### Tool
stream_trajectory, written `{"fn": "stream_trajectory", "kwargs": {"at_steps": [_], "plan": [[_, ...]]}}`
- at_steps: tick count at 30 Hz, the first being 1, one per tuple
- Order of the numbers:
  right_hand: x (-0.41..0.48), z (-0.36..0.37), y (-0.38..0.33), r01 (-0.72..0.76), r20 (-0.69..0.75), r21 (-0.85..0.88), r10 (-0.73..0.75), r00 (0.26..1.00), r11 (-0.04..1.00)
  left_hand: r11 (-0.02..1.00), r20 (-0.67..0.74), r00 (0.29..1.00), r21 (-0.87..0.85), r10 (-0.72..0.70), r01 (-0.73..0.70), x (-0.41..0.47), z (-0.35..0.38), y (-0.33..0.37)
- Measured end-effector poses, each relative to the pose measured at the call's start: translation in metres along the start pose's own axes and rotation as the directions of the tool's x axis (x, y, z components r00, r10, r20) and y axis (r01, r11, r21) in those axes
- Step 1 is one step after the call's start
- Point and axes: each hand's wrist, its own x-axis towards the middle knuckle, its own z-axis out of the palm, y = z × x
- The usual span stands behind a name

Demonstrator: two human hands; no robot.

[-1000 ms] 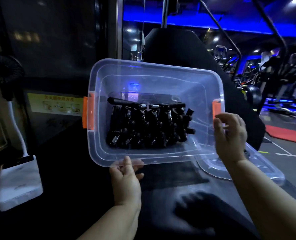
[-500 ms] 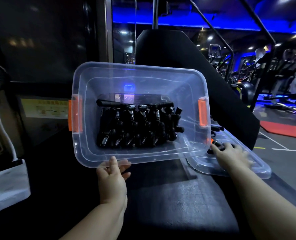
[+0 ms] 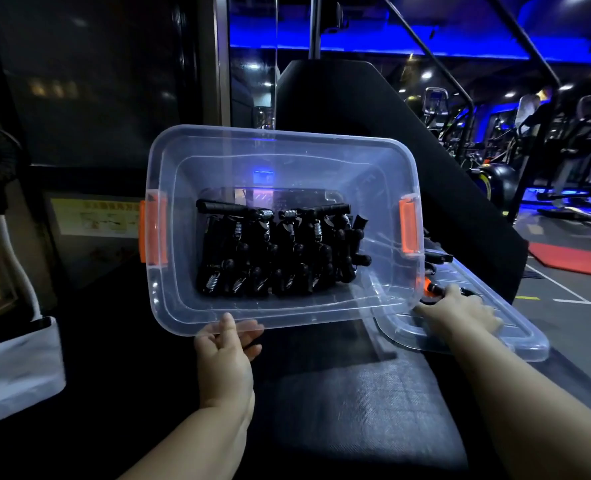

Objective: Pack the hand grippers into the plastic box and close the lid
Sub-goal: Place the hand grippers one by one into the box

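Observation:
A clear plastic box (image 3: 287,150) with orange side latches is tipped up so that its open top faces me. Several black hand grippers (image 3: 276,251) with steel springs lie packed in a row inside it. My left hand (image 3: 226,355) grips the box's near rim. To the right, the clear lid (image 3: 515,334) lies flat on the dark bench. My right hand (image 3: 460,311) reaches over the lid and closes its fingers on a black hand gripper (image 3: 434,289) with an orange part. More loose grippers (image 3: 437,258) lie just beyond, partly hidden by the box.
A grey padded seat (image 3: 356,410) lies below my arms. A black upright pad (image 3: 356,109) stands behind the box. A white charger block (image 3: 17,372) with a cable sits at the left. Gym machines (image 3: 564,150) fill the right background.
My right hand left the box's right latch, dropped to the lid and took hold of a loose gripper there. My left hand kept its hold on the box, which stays tipped up.

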Motion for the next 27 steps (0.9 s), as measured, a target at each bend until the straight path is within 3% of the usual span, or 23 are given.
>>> {"fn": "stream_trajectory", "kwargs": {"at_steps": [14,23,27], "plan": [[-0.006,-0.003,0.003,0.117,-0.029,0.077,-0.115,0.993,0.990,1.000,0.000,1.000,0.001,0.007,-0.007,0.000,0.000,0.000],[-0.001,0.003,0.011,0.186,-0.109,0.367,-0.156,0.982,0.912,1.000,0.013,1.000,-0.014,0.015,-0.015,0.002,-0.001,-0.001],[0.000,0.001,0.017,0.280,-0.266,0.609,-0.142,0.953,0.742,1.000,0.021,1.000,-0.024,0.014,-0.014,0.001,-0.001,-0.002]]}}
